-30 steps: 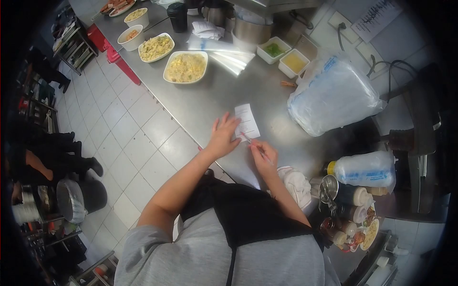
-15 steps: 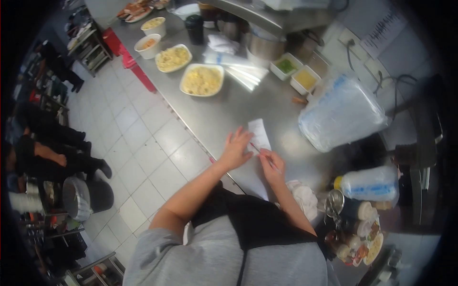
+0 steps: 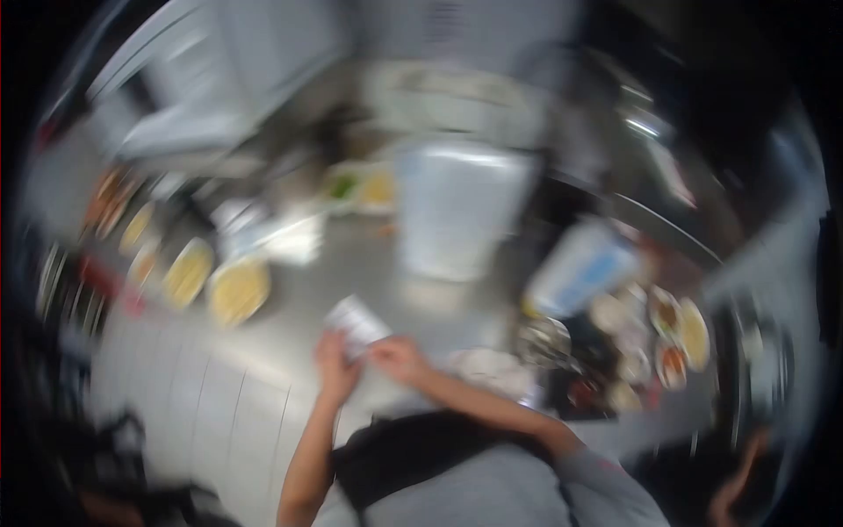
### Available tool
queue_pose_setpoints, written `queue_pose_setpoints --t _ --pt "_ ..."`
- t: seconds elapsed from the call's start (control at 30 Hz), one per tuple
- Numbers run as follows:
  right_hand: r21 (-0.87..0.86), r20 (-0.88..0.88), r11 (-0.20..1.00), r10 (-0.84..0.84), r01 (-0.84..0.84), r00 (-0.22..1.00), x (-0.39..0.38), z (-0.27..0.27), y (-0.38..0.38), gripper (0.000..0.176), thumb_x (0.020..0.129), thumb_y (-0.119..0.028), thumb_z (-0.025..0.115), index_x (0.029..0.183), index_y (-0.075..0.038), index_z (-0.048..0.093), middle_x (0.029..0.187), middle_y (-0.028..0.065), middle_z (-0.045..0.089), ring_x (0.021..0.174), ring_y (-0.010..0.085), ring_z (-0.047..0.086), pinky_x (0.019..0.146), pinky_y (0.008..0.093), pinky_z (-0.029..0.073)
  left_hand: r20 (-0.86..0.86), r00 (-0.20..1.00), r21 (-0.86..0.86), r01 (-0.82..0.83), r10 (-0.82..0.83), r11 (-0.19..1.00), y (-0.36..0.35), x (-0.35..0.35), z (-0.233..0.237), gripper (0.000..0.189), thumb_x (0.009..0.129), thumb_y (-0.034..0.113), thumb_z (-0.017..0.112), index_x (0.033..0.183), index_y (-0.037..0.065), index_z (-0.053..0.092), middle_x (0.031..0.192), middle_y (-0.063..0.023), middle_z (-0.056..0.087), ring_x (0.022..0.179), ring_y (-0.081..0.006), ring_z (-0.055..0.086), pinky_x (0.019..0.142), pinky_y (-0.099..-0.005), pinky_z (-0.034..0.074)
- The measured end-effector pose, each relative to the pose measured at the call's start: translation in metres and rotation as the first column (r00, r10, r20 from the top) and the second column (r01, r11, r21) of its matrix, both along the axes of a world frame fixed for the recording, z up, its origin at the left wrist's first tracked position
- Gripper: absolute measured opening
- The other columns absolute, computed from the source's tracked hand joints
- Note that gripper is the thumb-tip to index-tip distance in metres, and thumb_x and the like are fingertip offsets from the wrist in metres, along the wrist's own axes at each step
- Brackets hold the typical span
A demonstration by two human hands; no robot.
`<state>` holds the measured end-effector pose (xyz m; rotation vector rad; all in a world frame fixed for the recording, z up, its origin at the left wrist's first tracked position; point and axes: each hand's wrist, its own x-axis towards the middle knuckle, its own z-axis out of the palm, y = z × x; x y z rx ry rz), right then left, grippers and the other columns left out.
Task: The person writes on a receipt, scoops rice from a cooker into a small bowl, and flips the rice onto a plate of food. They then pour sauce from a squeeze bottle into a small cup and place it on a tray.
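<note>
Motion smears the whole head view. A white slip of paper (image 3: 358,323) lies over the steel counter near its front edge. At the slip's lower left is my left hand (image 3: 336,362); its fingers are too blurred to show whether they grip the slip. My right hand (image 3: 399,358) is closed at the slip's lower right corner. The pen that was in it a moment earlier cannot be made out through the blur.
Left on the steel counter (image 3: 342,272) stand bowls of yellow food (image 3: 239,292). A large plastic-wrapped container (image 3: 461,211) stands behind the slip. To the right are a white cloth (image 3: 493,371), a blue-marked bottle (image 3: 584,268) and small dishes of food (image 3: 672,364).
The view has swung to the right, so the counter now runs across it. My left hand's spread fingers have drawn closer together beside the slip. My right hand stays closed by the slip.
</note>
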<state>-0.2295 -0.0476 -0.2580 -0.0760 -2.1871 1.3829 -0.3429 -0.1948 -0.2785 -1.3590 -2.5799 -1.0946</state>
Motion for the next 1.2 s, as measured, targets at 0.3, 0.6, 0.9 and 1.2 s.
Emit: queue_pose_setpoints --t 0.3,0.6,0.9,1.2 --pt "-0.076 -0.032 0.984 -0.167 0.164 0.985 0.055 0.018 0.028 0.038 0.086 -0.009 0.054 0.123 -0.006 0.045 0.134 0.0178 0.038 0.118 0.0334 0.045 0.088 0.037 0.042 0.161 0.987 -0.046 0.03 -0.022 0.998 0.006 0.0 0.017 0.084 0.069 0.004 0.065 0.141 0.005 0.02 0.143 -0.0188 0.028 0.134 -0.0333 0.022 0.109 -0.0458 0.007" --pt "0.049 0.064 0.982 -0.186 0.183 0.98 0.056 0.014 0.025 0.047 0.081 -0.012 0.06 0.125 -0.007 0.044 0.134 0.0178 0.038 0.12 0.0342 0.042 0.094 0.0398 0.039 0.119 0.991 -0.035 0.07 -0.065 0.997 0.004 0.005 0.026 0.082 0.068 0.004 0.065 0.14 0.004 0.026 0.14 -0.019 0.035 0.132 -0.035 0.026 0.108 -0.0444 0.01" --pt "0.325 -0.053 0.931 -0.157 0.165 0.986 0.044 0.019 0.021 0.035 0.077 -0.007 0.059 0.111 0.0 0.053 0.113 0.0191 0.053 0.106 0.035 0.051 0.094 0.0395 0.039 0.06 0.998 0.103 -0.029 0.023 0.994 0.008 0.004 0.011 0.067 0.065 0.013 0.074 0.125 0.012 0.044 0.122 -0.0122 0.05 0.118 -0.0333 0.043 0.098 -0.0482 0.03" --pt "0.301 -0.027 0.952 -0.048 0.054 0.998 0.045 0.009 0.025 0.037 0.085 -0.016 0.053 0.114 0.007 0.05 0.119 0.0275 0.048 0.111 0.0408 0.047 0.096 0.0428 0.035 0.147 0.988 0.09 -0.049 0.036 0.995 -0.005 0.019 0.024 0.076 0.07 0.012 0.069 0.137 0.011 0.032 0.138 -0.0104 0.038 0.134 -0.0269 0.027 0.107 -0.0551 0.012"
